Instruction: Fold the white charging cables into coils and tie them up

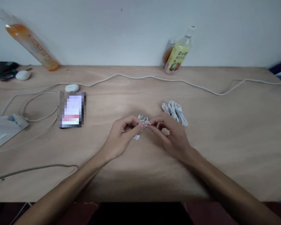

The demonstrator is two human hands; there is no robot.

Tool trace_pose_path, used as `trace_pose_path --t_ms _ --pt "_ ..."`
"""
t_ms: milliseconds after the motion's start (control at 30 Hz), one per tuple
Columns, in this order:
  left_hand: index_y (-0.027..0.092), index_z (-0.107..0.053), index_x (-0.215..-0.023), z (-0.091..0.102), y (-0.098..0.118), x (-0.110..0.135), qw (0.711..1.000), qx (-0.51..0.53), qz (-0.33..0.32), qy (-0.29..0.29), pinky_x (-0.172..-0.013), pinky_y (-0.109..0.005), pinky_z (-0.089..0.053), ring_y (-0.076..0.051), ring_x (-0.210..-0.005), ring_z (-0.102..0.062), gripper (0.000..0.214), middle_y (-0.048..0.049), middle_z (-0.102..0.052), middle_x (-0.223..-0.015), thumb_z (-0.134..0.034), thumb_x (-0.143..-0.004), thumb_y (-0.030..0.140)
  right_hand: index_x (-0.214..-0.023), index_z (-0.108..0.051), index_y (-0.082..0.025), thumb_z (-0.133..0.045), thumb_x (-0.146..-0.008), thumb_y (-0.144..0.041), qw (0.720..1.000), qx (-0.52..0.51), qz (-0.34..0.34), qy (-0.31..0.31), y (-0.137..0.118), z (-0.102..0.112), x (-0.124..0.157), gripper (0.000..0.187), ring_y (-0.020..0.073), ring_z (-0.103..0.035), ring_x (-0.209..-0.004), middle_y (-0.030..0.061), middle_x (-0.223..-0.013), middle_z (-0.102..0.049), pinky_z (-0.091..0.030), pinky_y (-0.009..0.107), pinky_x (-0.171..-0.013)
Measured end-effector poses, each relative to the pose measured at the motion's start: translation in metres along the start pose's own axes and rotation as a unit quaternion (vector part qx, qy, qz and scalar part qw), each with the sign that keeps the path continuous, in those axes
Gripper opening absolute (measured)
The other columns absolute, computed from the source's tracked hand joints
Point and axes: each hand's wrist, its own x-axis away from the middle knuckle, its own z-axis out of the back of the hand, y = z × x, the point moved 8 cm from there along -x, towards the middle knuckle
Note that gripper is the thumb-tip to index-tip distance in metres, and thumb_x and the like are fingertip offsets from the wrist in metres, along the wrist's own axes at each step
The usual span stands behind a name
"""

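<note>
The left hand [121,134] and right hand [171,133], fingertips closed, pinch the cable [144,120] between them. Handling its loops seems the step; the next move calls for a light touch. A bundle [174,109] lies just beyond the right grip.

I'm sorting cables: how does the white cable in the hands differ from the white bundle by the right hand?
The held cable is between the left hand and right hand; the bundle lies on the table. The held cable forms a small, thin-looped cluster, while the bundle is bulkier, with many folded strands. Both are white.
</note>
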Motion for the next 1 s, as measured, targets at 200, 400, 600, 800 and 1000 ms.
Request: trace_pose_path --t_ms 200,400,600,800,1000 --pt "0.019 -0.072 -0.076 0.000 0.000 -0.002 1.000 0.004 0.007 -0.004 -0.064 -0.027 -0.048 -0.014 -0.068 -0.055 0.028 -0.0002 -0.065 -0.073 -0.078 -0.092 0.041 -0.105 -0.074 -0.026 -0.067 -0.106 -0.015 0.998 0.055 0.032 0.009 -0.006 0.003 0.000 0.014 0.0164 -0.063 -0.069 0.0029 -0.094 -0.077 -0.053 0.032 -0.061" --pt "0.020 -0.073 -0.078 0.001 0.000 -0.001 1.000 -0.011 0.011 -0.004 -0.068 -0.029 -0.053 -0.016 -0.071 -0.059 0.029 -0.0018 -0.068 -0.075 -0.078 -0.094 0.043 -0.108 -0.075 -0.026 -0.067 -0.105 -0.011 0.990 0.097 0.088 0.047 -0.018 0.006 0.004 0.018 0.0168 -0.066 -0.070 0.0031 -0.092 -0.078 -0.054 0.032 -0.061" --pt "0.020 -0.073 -0.079 0.000 0.000 -0.001 1.000 -0.008 0.011 -0.007 -0.067 -0.029 -0.053 -0.015 -0.070 -0.058 0.031 -0.0015 -0.067 -0.075 -0.078 -0.094 0.046 -0.107 -0.076 -0.027 -0.066 -0.105 -0.012 0.990 0.108 0.077 0.054 -0.018 0.004 0.005 0.018 0.0163 -0.064 -0.066 0.0025 -0.090 -0.078 -0.053 0.032 -0.057" --pt "0.019 -0.073 -0.078 0.000 0.000 -0.001 1.000 -0.003 0.004 -0.007 -0.067 -0.028 -0.050 -0.015 -0.070 -0.056 0.027 -0.0007 -0.066 -0.074 -0.077 -0.095 0.040 -0.106 -0.074 -0.026 -0.070 -0.103 -0.013 0.996 0.066 0.058 0.031 -0.013 0.005 0.003 0.014 0.0141 -0.061 -0.064 0.0026 -0.094 -0.078 -0.050 0.030 -0.055" --pt "0.020 -0.072 -0.078 -0.002 0.001 0.000 1.000 -0.014 0.003 -0.017 -0.067 -0.028 -0.050 -0.015 -0.069 -0.056 0.031 -0.0003 -0.065 -0.073 -0.077 -0.096 0.044 -0.100 -0.074 -0.027 -0.071 -0.103 -0.019 0.999 0.031 0.015 0.014 -0.005 0.005 0.001 0.009 0.0160 -0.062 -0.068 0.0016 -0.090 -0.075 -0.053 0.030 -0.057"
